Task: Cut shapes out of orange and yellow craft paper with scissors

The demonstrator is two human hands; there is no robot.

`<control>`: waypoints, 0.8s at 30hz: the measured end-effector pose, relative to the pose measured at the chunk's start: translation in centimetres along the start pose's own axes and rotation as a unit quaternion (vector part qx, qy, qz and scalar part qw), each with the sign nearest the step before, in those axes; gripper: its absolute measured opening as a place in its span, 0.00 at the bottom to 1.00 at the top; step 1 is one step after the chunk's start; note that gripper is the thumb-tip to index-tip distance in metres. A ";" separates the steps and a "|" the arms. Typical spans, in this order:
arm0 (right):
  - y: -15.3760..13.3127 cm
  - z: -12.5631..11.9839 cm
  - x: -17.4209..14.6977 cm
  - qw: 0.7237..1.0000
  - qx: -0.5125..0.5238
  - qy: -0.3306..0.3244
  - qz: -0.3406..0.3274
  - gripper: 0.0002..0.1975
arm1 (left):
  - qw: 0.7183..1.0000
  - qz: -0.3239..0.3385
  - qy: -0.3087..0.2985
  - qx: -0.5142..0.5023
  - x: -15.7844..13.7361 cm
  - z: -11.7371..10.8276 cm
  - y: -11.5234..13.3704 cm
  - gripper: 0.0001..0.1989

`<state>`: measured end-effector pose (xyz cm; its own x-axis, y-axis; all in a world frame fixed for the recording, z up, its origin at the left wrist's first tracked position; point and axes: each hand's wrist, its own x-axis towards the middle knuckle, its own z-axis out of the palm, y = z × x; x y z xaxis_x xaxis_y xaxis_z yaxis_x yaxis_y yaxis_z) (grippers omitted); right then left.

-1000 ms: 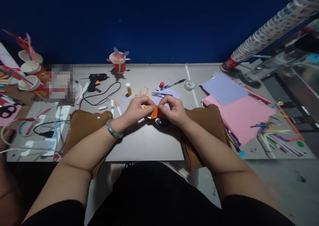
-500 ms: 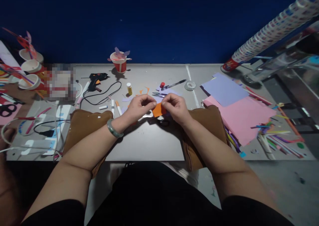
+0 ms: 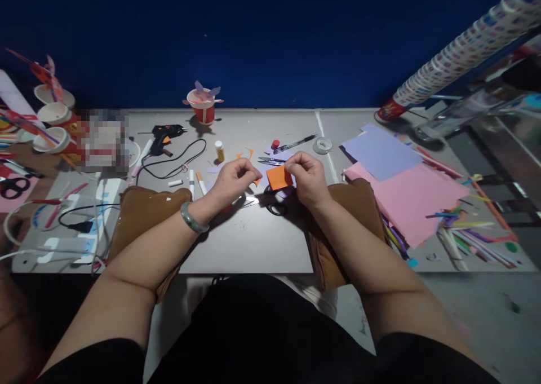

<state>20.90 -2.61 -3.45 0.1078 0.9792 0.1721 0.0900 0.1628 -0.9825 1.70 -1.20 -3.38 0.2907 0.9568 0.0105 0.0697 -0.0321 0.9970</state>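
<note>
**Orange paper pinched at the right hand**

Orange paper square (image 3: 279, 177) sits above the grey table (image 3: 249, 243), at about nine o'clock from the right hand (image 3: 307, 180), whose fingers are closed on its right edge. The left hand (image 3: 234, 180) lies just beside it at nine o'clock, curled and pinching a small orange scrap (image 3: 257, 181) (mostly hidden). Black scissors (image 3: 274, 207) lie below, at six o'clock.
</note>
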 end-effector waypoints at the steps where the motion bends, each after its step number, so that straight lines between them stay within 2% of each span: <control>1: 0.0 0.0 0.0 1.000 0.000 -0.002 0.001 0.06 | 1.000 0.002 0.003 -0.008 0.0 0.0 -0.1 0.06; 8: -0.4 0.5 -0.9 0.992 -0.066 -0.105 -0.025 0.06 | 0.998 -0.009 -0.068 0.014 -0.5 0.3 0.3 0.07; 14: -0.4 0.5 -0.9 0.991 -0.077 -0.103 -0.037 0.04 | 0.998 0.028 -0.048 0.037 -0.7 0.1 0.6 0.08; 19: -0.3 0.4 -0.7 0.993 -0.065 -0.092 -0.036 0.05 | 0.998 0.034 -0.045 0.023 -0.6 0.0 0.4 0.09; 24: -0.1 0.4 -0.7 0.991 -0.064 -0.109 -0.039 0.05 | 0.997 0.046 -0.041 0.035 -0.6 0.1 0.1 0.08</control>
<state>20.36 -3.30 -3.48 -0.1194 0.9696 0.2138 0.2161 0.2356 -0.9475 1.65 -1.77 -3.29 0.3763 0.9220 0.0919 0.1054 -0.1411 0.9844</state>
